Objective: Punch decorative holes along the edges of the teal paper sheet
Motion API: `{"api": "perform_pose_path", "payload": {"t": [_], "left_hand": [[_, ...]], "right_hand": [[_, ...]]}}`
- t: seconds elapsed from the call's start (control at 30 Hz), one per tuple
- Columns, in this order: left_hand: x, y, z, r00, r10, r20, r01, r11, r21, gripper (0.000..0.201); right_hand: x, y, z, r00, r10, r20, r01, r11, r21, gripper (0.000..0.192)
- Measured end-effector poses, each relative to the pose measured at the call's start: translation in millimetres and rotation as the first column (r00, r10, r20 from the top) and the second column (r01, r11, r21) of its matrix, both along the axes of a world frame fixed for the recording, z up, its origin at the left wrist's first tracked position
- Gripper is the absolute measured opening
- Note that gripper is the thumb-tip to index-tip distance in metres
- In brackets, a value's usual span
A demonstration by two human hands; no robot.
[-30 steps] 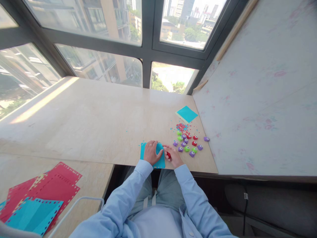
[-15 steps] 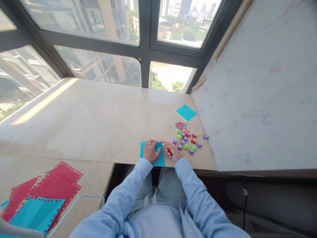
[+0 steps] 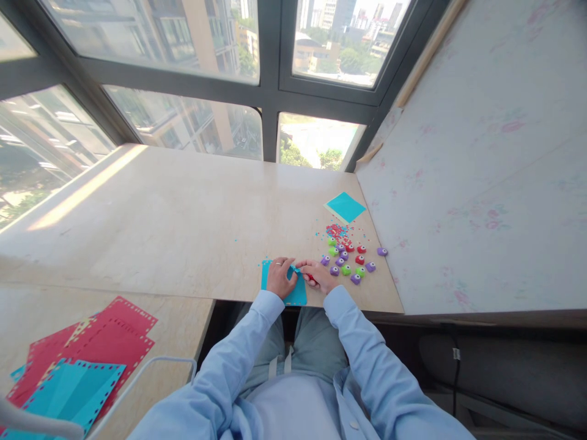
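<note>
Left hand (image 3: 280,276) is flat on the teal paper sheet (image 3: 283,285) at the worktop (image 3: 183,226) front edge. Right hand (image 3: 317,275), clenched on a small red punch (image 3: 311,278), has slid up to the sheet's right edge since a second ago, so punching looks underway.

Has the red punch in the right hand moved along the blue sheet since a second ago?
Cannot tell; the red punch sits by the blue sheet's right edge as before, and the camera shifted.

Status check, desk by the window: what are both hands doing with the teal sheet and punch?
Left hand flat on teal sheet, pinning it. Right hand grips small red punch at the sheet's right edge. Loose punches lie clustered just right, apart from the hands.
</note>
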State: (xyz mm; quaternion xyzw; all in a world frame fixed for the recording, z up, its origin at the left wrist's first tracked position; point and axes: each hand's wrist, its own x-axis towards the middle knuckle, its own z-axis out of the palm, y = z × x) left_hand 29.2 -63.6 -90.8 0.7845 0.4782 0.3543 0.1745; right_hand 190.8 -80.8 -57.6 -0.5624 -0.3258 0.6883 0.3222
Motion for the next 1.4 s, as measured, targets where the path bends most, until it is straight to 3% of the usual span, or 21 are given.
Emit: {"api": "perform_pose_path", "payload": {"t": [0.2,0.4,1.4], "left_hand": [[0.4,-0.5,3.4,1.000,-0.015,-0.002,0.015,1.000,-0.003,0.019],[0.5,-0.6,4.3,1.000,-0.028,-0.001,0.028,1.000,-0.011,0.017],[0.8,-0.8,2.4,1.000,-0.028,0.003,0.028,1.000,0.006,0.015]], "right_hand": [[-8.4,-3.4,4.9,0.993,-0.029,0.110,0.027,0.999,0.023,0.026],[-12.7,-6.6,7.2,0.980,-0.045,0.192,0.033,0.998,0.061,0.024],[-14.0,-10.9,0.8,0.984,-0.112,0.140,0.097,0.989,0.116,0.021]]}}
